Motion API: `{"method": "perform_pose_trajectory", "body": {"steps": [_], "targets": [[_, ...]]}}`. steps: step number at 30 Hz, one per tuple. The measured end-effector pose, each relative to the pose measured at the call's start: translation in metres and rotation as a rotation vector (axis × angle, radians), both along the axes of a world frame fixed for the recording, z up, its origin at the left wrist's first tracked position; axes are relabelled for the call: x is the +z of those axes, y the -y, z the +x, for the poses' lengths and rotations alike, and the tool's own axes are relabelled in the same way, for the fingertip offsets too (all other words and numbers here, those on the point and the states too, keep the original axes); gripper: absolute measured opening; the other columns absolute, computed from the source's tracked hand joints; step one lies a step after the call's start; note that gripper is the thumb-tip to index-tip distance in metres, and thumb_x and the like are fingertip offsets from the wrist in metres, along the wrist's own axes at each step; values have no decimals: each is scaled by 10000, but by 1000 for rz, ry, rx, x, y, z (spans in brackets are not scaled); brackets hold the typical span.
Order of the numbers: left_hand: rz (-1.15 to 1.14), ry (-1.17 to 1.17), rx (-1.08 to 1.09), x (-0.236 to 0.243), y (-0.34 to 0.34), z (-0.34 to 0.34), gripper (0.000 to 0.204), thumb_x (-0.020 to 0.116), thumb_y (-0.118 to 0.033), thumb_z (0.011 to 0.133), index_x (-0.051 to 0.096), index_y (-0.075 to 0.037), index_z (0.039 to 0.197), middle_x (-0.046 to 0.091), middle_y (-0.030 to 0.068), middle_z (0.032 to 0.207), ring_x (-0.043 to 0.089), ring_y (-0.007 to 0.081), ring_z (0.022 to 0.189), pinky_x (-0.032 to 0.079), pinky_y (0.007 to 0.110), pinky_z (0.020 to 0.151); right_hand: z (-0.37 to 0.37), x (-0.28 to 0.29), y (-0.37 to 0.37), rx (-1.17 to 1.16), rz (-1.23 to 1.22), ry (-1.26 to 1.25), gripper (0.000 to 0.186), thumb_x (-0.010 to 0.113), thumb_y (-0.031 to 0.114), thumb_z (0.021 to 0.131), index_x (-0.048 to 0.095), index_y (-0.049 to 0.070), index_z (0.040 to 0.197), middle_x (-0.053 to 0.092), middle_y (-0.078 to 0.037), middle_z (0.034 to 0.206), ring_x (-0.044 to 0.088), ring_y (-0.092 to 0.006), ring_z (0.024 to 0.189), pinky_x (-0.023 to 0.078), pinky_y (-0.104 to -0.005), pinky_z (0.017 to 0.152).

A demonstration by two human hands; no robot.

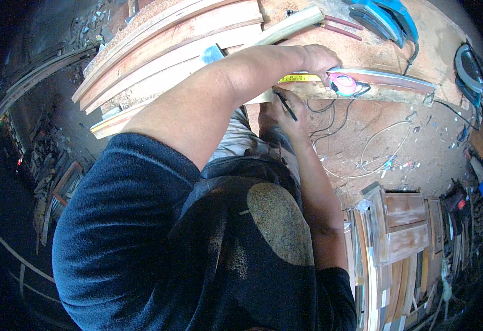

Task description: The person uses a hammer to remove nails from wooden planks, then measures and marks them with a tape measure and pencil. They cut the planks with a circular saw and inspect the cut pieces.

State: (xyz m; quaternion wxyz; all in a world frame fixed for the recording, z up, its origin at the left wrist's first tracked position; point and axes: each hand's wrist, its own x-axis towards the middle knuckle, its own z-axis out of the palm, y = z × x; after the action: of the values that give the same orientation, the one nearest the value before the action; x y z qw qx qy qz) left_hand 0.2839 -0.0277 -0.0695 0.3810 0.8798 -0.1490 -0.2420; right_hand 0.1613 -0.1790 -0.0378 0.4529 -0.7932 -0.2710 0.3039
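My left arm crosses in front of me, and my left hand (320, 59) closes over the board's far edge. Its thumb presses at the mouth of a pink tape measure (343, 84). The tape's yellow blade (299, 79) is drawn out leftward along a long wooden board (385, 91). Just below the blade, my right hand (292, 113) grips a slim black pen (286, 106), one end of it at the board's near edge. Part of the board is hidden behind my left forearm.
Several long planks (170, 41) lie at the far left of the worktop. Beyond my left hand are a pale wooden bar (288, 26), red-handled pliers (341, 27) and a blue power tool (382, 19). Cables (329, 118) trail onto the littered floor. Wooden panels (404, 220) stack at lower right.
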Motion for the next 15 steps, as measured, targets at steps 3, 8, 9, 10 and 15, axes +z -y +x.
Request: {"method": "perform_pose_trajectory", "body": {"steps": [3,8,9,10,15], "targets": [[-10,27,18,-7,-2,-2,648,861,-446,695,670,-91,1203,722,181,1114,664,393,1095,508,498,950,2,4,-3,15,-9,-9,267,679,87,896,729,-22,1134,744,-221,1019,740,-328,947,561,-402,861],[-21,19,-3,-7,0,2,650,866,-457,687,672,-82,1181,723,180,1085,666,399,1076,506,500,950,2,-2,0,54,-25,62,231,679,96,882,728,-20,1074,729,-233,976,715,-379,899,552,-451,820],[-30,25,1,-6,0,1,655,867,-463,684,673,-81,1179,725,179,1075,667,401,1073,505,501,950,0,-2,3,81,-48,81,215,669,103,874,724,-19,1043,716,-240,944,696,-403,868,541,-479,798],[-39,32,9,-8,0,1,660,868,-470,681,673,-79,1177,726,178,1066,667,402,1069,505,501,950,-2,-3,7,112,-71,100,201,660,109,866,720,-17,1011,704,-247,912,676,-427,837,529,-507,777],[5,40,-14,-10,1,2,696,869,-473,684,655,-82,1219,711,184,1115,669,401,1070,513,501,948,-26,-14,65,172,-98,-35,211,689,112,867,710,2,1046,709,-247,937,689,-418,889,536,-461,799]]}}
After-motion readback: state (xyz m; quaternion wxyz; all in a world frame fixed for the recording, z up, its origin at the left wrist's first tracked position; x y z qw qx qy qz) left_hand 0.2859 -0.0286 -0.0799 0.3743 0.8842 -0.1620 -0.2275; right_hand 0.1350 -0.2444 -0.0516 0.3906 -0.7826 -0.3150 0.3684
